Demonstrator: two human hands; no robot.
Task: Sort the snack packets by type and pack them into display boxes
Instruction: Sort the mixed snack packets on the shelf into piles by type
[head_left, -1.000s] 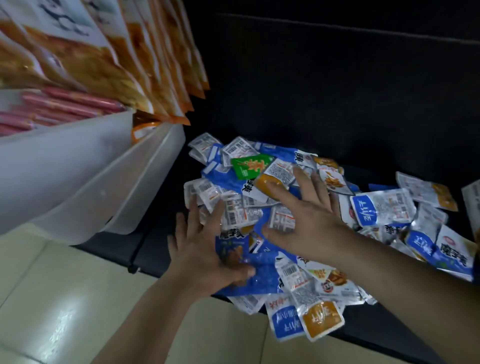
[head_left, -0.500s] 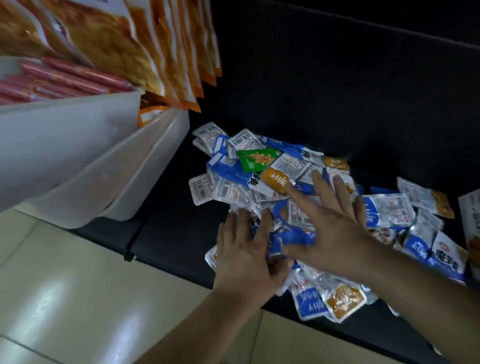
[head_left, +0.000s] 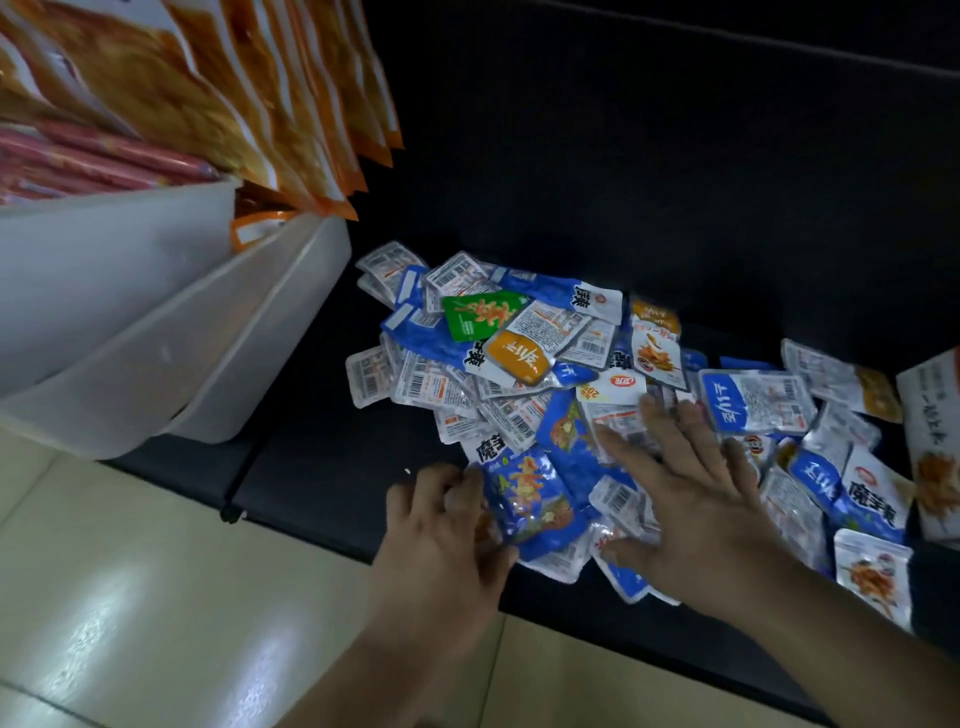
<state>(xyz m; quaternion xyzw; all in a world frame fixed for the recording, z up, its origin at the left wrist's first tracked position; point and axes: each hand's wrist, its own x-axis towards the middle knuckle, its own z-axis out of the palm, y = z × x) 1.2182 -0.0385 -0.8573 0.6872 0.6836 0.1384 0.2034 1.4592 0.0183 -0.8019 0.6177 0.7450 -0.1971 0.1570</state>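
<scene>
A heap of small snack packets (head_left: 519, 364), blue, silver, orange and one green (head_left: 480, 314), lies on a dark shelf (head_left: 311, 457). My left hand (head_left: 441, 535) grips a blue packet (head_left: 530, 501) at the heap's near edge, fingers curled round its left side. My right hand (head_left: 691, 499) lies flat on the packets beside it, fingers spread and straight. An orange packet (head_left: 519, 358) sits near the top of the heap.
White plastic display bins (head_left: 171, 338) lean at the left, holding red sausage sticks (head_left: 104, 156) and large orange snack bags (head_left: 249, 93). More packets (head_left: 857, 493) spread to the right along the shelf. Pale tiled floor (head_left: 156, 597) lies below the shelf's front edge.
My left hand has gone from lying on the packets to gripping a blue packet at the near edge. My right hand slid slightly rightward and down over the heap.
</scene>
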